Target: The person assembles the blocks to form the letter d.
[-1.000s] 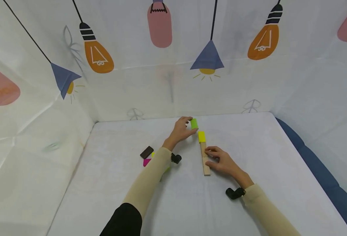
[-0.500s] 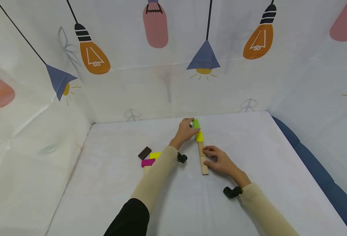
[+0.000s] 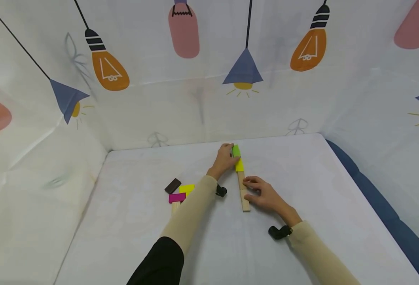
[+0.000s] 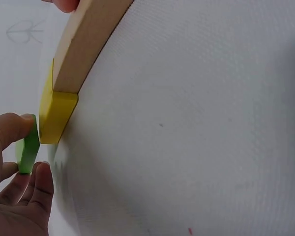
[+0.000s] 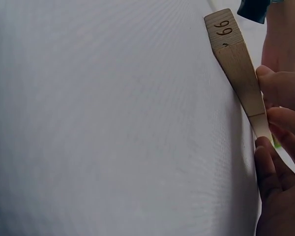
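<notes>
A straight row of wooden blocks lies on the table, pointing away from me. At its near end are two plain wooden blocks point(image 3: 245, 203); in the right wrist view the near plain block point(image 5: 240, 73) has digits burnt into its end. A yellow block point(image 3: 239, 165) follows, then a green block point(image 3: 236, 151) at the far end. My left hand point(image 3: 223, 161) pinches the green block point(image 4: 30, 150) between thumb and fingers, right by the yellow block's end. From the right side, my right hand point(image 3: 269, 196) touches the plain blocks with thumb and fingertips, fingers gently bent.
Left of the row lie more blocks: a dark brown block point(image 3: 173, 186), a magenta block point(image 3: 177, 198), another yellow block point(image 3: 186, 189) and a plain one point(image 3: 175, 206). My left forearm partly covers that group. A printed cloth wall point(image 3: 181, 107) rises behind the table.
My left hand has brought the green block slightly nearer, closing the gap to the yellow block. My right hand stays at the plain blocks. The head view has shifted a little.
</notes>
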`<action>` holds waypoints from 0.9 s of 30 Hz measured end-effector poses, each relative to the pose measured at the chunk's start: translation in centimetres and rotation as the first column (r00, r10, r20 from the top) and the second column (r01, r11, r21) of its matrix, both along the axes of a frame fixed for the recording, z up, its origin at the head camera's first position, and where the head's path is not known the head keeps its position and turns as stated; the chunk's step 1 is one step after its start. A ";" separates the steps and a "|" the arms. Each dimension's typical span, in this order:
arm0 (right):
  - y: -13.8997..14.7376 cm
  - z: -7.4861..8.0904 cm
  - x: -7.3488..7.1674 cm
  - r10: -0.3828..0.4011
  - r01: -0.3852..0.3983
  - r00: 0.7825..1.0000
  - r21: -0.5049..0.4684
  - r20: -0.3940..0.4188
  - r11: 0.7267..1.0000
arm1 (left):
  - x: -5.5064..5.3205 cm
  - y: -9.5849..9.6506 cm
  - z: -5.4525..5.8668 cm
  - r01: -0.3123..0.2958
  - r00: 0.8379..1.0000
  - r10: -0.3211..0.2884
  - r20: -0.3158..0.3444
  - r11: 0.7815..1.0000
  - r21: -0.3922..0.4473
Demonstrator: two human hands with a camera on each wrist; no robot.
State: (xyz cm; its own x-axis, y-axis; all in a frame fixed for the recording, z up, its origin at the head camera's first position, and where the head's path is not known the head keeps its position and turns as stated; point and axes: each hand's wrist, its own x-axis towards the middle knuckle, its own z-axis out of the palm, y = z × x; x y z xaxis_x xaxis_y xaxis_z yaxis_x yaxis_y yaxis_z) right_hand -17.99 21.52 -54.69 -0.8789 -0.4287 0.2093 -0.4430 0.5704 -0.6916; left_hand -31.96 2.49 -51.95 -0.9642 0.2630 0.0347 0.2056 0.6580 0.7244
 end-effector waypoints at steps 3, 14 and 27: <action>-0.1 0.0 0.0 0.003 -0.003 1.000 -0.002 0.001 1.000 | -0.2 -0.2 -0.3 -0.002 1.000 0.002 -0.007 1.000 -0.013; 0.1 0.1 0.1 -0.004 0.004 1.000 -0.007 -0.005 1.000 | -0.4 -0.7 -0.7 -0.016 0.998 0.014 0.059 0.999 0.033; 0.0 -0.1 0.0 -0.008 0.009 0.999 -0.014 0.053 1.000 | -0.8 -0.6 -1.6 0.017 1.000 -0.017 0.007 1.000 -0.021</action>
